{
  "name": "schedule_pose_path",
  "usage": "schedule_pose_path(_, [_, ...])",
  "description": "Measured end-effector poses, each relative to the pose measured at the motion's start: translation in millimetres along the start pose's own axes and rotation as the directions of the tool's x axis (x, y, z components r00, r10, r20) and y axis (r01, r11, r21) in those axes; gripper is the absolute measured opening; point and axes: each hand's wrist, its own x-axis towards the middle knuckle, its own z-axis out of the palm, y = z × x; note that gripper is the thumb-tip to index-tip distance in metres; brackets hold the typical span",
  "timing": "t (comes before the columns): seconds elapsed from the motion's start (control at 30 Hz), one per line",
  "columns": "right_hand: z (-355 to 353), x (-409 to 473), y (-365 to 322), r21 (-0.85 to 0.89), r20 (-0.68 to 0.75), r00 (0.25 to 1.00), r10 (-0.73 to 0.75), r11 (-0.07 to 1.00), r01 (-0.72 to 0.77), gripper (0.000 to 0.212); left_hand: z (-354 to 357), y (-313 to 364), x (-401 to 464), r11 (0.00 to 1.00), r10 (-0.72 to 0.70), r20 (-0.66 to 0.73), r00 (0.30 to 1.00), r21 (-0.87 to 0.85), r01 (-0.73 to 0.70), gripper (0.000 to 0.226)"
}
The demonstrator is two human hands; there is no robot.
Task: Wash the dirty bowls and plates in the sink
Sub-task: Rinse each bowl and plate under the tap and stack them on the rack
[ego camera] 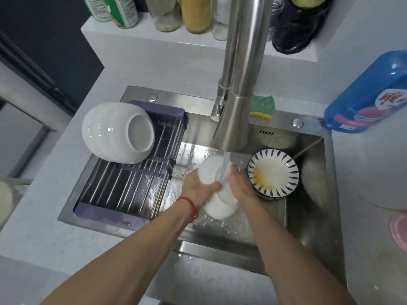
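Bowls, white, a small stack, sit mid-sink under the water stream, held between both hands. Left hand cups the stack from the left, fingers curled round the rim. Right hand grips it from the right, thumb over the top edge; fingertips are hidden behind the bowls. Red band on left wrist.

Faucet hangs over the sink centre, its spout directly above the bowls and blocking the view of the far sink wall.

Plates, a striped-rim stack, stand just right of the right hand, top one smeared orange. They crowd the right side of the sink.

Rack spans the sink's left half, touching distance from the left hand. Washed bowls, nested and tipped on their side, lie at its far-left end.

Sponge sits on the far ledge behind the faucet. Blue bottle lies at far right on the counter. Jars and bottles line the far shelf.
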Motion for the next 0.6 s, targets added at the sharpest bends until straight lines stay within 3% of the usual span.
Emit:
schedule_pose_path(0.03, [8,-3,-10,-0.133,-0.002,0.996,-0.085,0.988,0.084,0.058,6,-3,1,0.996,0.064,0.002,0.998,0.062,-0.064,0.055])
schedule_pose_path(0.13, [27,-17,-37,-0.122,0.056,0.985,-0.166,0.978,0.172,0.063,11,-6,0,0.927,0.236,0.034,0.971,0.292,-0.235,0.012])
schedule_pose_path(0.23, [18,-5,-38,-0.094,-0.067,0.997,-0.041,0.995,0.035,0.066,13,-7,-8,0.879,0.274,0.057,0.96,0.392,-0.274,0.022])
schedule_pose_path(0.3, [19,-6,-36,-0.034,-0.073,0.996,0.043,0.998,-0.046,0.065,16,-7,-7,0.876,0.249,0.054,0.967,0.413,-0.249,0.02])
schedule_pose_path(0.4, [24,-14,-39,0.083,0.002,1.0,-0.024,0.996,0.024,0.065,12,2,-6,0.832,0.245,0.057,0.968,0.501,-0.24,0.01])
schedule_pose_path(0.5, [2,4,-29,0.174,-0.015,1.0,0.016,0.985,-0.014,0.073,2,7,-11,0.911,0.206,0.084,0.975,0.348,-0.222,0.038])
schedule_pose_path(0.6, [-21,-2,1,0.401,0.149,0.967,0.208,0.881,-0.251,0.077,-10,19,-7,0.99,0.073,0.048,0.996,0.117,-0.078,0.052])
